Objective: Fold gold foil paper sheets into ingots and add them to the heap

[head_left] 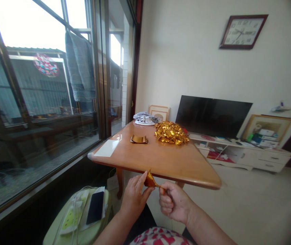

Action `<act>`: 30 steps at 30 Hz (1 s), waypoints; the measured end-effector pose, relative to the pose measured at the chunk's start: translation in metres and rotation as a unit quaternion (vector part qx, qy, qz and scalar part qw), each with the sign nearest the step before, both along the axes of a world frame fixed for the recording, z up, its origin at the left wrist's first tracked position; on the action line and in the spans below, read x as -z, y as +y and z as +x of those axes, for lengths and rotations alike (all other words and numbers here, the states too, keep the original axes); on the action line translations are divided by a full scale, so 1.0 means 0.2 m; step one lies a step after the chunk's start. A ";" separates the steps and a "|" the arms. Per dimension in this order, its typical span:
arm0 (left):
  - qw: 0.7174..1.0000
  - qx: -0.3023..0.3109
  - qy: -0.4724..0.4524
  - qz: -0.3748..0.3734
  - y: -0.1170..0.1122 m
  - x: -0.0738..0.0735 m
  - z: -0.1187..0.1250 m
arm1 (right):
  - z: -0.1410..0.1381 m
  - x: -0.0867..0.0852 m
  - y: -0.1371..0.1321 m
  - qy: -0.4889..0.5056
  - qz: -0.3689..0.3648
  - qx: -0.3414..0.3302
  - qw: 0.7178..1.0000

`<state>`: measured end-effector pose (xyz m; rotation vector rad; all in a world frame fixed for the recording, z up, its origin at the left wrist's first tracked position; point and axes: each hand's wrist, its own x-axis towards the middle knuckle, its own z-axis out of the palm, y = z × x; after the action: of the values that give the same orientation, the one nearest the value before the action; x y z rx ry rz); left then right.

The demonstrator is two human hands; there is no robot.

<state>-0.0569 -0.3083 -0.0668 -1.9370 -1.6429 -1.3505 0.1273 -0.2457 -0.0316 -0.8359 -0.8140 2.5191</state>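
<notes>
head view: folded gold foil piece (150, 180) at 6 o'clock, below table edge, pinched between left hand (133, 197) thumb and fingertips and right hand (173, 202) thumb and curled forefinger. foil very light, thin, soft, slippery sheen, creases easily; best held at folded edge, fingertips only. shiny, crumpled look. heap of gold foil pieces (171, 132) at 12 o'clock on wooden table (186, 170).

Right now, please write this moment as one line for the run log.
left hand: pinches gold foil | right hand: pinches same foil | nearby: wooden table, gold foil pile
</notes>
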 end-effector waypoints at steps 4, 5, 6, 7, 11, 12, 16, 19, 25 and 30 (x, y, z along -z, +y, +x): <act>1.000 -0.001 0.012 0.007 0.00 0.00 0.00 | 0.00 0.00 0.00 0.005 0.001 -0.002 1.000; 1.000 0.000 0.012 0.008 0.00 0.00 0.00 | 0.00 0.00 0.00 0.004 0.001 -0.001 1.000; 1.000 0.001 0.010 0.009 0.00 0.00 0.00 | 0.00 -0.01 0.00 0.003 0.001 -0.001 1.000; 1.000 0.002 0.006 0.010 0.00 0.00 0.00 | 0.00 -0.01 0.00 0.001 0.002 -0.001 1.000; 0.999 0.016 -0.046 -0.015 -0.01 0.00 0.00 | 0.00 -0.01 -0.01 -0.014 0.021 0.011 1.000; 0.997 0.026 -0.068 -0.028 -0.01 0.01 0.01 | -0.01 -0.01 -0.01 -0.028 0.039 0.025 0.999; 0.975 0.081 -0.194 -0.068 -0.02 0.00 0.00 | -0.02 -0.01 -0.02 -0.121 0.198 0.115 0.966; 0.936 0.097 -0.325 -0.092 -0.02 -0.02 -0.01 | -0.03 0.00 -0.02 -0.171 0.332 0.138 0.917; 0.887 0.080 -0.442 -0.108 -0.01 -0.07 -0.02 | -0.02 0.00 -0.05 -0.292 0.584 0.125 0.747; 0.886 0.085 -0.446 -0.100 -0.03 -0.10 -0.03 | 0.01 -0.04 -0.08 -0.361 0.738 0.135 0.555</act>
<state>-0.0625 -0.3136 -0.0471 -1.6647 -2.0578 -2.4837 0.1284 -0.2608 -0.0245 -1.0203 -2.2003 0.3932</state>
